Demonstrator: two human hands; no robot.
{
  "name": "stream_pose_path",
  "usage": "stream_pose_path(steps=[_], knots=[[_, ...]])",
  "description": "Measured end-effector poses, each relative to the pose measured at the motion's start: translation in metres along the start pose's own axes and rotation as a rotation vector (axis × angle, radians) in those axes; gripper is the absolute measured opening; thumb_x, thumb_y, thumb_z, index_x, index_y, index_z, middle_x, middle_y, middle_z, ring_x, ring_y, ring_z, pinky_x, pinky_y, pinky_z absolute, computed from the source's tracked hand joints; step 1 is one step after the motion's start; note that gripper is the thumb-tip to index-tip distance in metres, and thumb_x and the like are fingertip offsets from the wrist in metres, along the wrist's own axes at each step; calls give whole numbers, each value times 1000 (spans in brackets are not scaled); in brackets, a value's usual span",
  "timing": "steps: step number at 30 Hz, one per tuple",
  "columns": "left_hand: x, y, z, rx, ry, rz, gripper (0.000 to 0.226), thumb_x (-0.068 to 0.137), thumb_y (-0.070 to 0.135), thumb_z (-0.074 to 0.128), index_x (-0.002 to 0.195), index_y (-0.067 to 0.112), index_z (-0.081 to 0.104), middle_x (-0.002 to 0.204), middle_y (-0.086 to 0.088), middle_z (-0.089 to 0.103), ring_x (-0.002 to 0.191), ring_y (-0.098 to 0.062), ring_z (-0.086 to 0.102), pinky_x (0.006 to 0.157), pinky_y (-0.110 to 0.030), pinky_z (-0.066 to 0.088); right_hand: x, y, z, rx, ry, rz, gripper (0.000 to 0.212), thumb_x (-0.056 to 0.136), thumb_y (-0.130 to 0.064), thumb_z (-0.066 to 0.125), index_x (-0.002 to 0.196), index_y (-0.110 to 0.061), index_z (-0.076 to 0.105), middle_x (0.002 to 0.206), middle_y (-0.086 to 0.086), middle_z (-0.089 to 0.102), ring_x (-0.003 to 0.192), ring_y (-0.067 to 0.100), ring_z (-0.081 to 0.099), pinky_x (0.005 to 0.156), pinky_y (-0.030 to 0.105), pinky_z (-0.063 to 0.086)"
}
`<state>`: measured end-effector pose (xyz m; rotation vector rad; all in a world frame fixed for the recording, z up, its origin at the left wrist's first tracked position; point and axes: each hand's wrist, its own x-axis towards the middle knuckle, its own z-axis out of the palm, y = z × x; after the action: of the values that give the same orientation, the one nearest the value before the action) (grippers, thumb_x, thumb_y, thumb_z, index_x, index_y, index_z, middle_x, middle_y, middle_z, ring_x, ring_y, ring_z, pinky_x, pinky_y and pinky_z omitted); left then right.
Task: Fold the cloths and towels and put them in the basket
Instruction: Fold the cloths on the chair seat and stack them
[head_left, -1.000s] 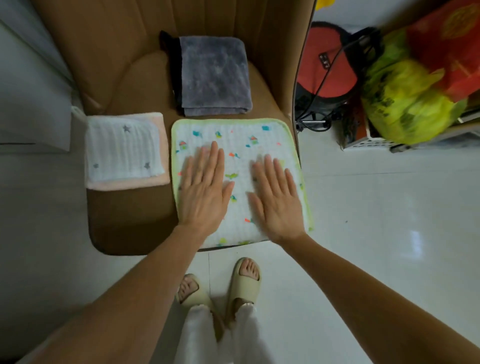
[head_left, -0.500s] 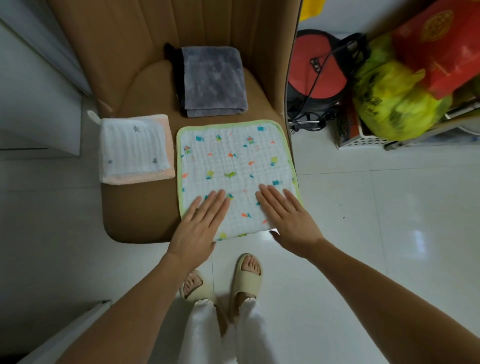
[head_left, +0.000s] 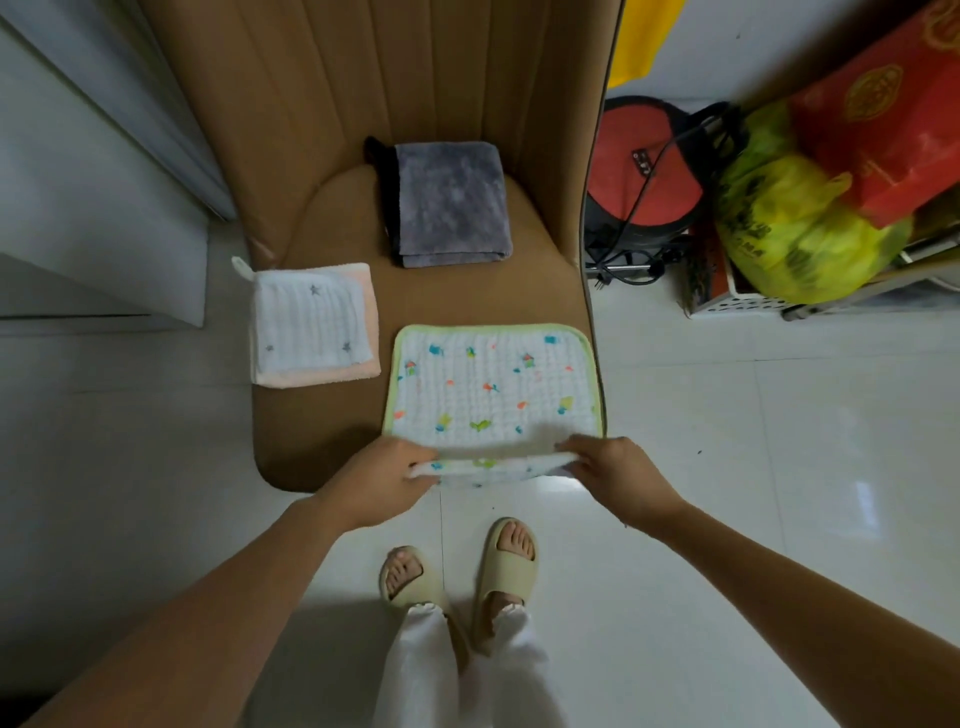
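both our hands, left (head_left: 382, 480) and right (head_left: 613, 475), pinched the cloth's (head_left: 493, 389) near corners; folding it had begun, and next we'd carry that edge away from us.

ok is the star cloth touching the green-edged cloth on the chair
Apart. The head view shows a strip of bare brown chair seat between the star cloth and the green-edged cloth, whose near edge both hands hold.

A tan padded chair (head_left: 332, 156) stands on glossy pale floor tiles (head_left: 779, 493) reflecting light, by a white wall (head_left: 701, 47).
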<state>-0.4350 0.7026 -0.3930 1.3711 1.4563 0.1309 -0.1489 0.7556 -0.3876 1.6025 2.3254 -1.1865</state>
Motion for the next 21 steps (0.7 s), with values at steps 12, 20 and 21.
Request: stream_pose_path(steps=[12,20,21], knots=[[84,26,-56,293,509,-212,31,101,32,42,113,10,60,97,-8,64,87,-23,60,65,-31,39,95,-20,-40,208,361,375,15,90,-22,51,90,-10,60,82,10,64,78,30,58,66,38,50],[104,24,-54,688,465,-227,31,101,35,38,112,12,57,101,-6,65,88,-22,62,73,-37,54,124,-4,-28,-59,335,251,15,95,-18,46,102,-8,55,97,13,63,84,32,58,68,36,49],[105,25,-54,711,448,-230,31,101,34,39,114,12,57,105,-6,65,91,-23,62,74,-37,53,126,-3,-26,-56,331,252,16,95,-17,47,103,-8,56,100,13,62,86,32,58,68,35,48]])
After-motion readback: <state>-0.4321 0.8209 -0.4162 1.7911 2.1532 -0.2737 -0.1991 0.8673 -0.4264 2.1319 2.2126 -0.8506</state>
